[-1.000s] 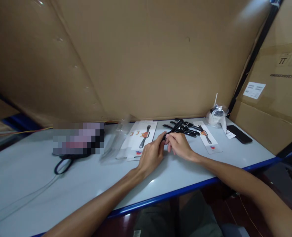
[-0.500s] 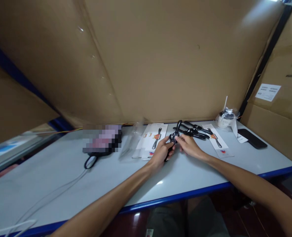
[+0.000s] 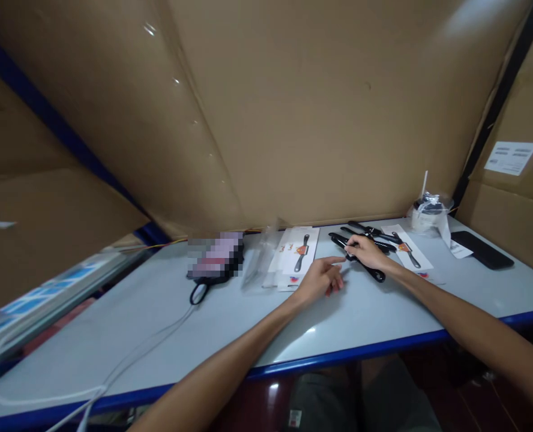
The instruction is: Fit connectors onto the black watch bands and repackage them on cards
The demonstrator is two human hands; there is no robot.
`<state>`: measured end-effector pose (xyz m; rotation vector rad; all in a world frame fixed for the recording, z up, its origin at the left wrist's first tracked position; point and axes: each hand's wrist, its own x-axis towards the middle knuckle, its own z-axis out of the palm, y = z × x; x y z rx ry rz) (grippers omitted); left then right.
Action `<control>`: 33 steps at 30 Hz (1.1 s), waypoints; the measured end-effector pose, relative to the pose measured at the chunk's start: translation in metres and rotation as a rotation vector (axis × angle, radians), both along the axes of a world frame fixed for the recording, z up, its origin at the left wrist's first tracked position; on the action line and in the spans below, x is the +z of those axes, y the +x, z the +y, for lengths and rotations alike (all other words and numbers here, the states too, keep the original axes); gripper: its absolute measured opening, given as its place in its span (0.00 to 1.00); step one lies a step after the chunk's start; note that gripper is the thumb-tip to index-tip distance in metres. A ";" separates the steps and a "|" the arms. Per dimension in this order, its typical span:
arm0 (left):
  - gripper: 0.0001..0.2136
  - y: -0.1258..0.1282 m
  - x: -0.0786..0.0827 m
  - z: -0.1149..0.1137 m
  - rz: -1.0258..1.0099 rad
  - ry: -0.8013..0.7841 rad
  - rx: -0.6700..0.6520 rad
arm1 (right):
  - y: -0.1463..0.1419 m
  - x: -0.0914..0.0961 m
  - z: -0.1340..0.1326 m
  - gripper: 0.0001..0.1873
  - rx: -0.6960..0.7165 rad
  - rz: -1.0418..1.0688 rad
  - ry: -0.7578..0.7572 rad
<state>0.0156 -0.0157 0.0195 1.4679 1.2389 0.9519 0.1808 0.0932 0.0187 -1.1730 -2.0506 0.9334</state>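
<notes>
A black spokeshave [image 3: 371,270] slants across the table under my right hand [image 3: 364,251], whose fingers are closed around its middle. My left hand [image 3: 324,277] is just left of it, holding nothing, with the index finger stretched toward the tool and the other fingers loosely curled. Behind my right hand lie more black spokeshaves [image 3: 361,228], overlapping in a small pile. Printed cards [image 3: 309,240] with a picture of such a tool are stacked beyond my left hand. Another printed card [image 3: 416,259] lies to the right of the pile.
Clear plastic bags [image 3: 260,267] lie left of the card stack. Farther left is a phone-like device [image 3: 215,258], partly pixelated, with a loop and cable. A wrapped cup with a straw [image 3: 428,213] and a black phone [image 3: 485,249] are at the right. Cardboard [image 3: 293,120] walls the back.
The spokeshave that both hands held has moved right and down toward the pile. My left hand has let go of it; my right hand still holds it. The view has shifted slightly.
</notes>
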 end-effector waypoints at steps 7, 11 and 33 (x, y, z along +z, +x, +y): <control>0.14 -0.027 0.019 -0.001 0.693 0.754 0.415 | 0.009 0.001 0.004 0.07 0.022 -0.330 0.229; 0.15 -0.058 0.043 0.004 0.998 0.689 0.746 | 0.012 0.010 -0.006 0.10 0.016 -0.460 0.279; 0.18 -0.105 0.035 0.015 1.211 0.016 0.726 | 0.018 0.028 -0.016 0.17 -0.074 -0.775 0.408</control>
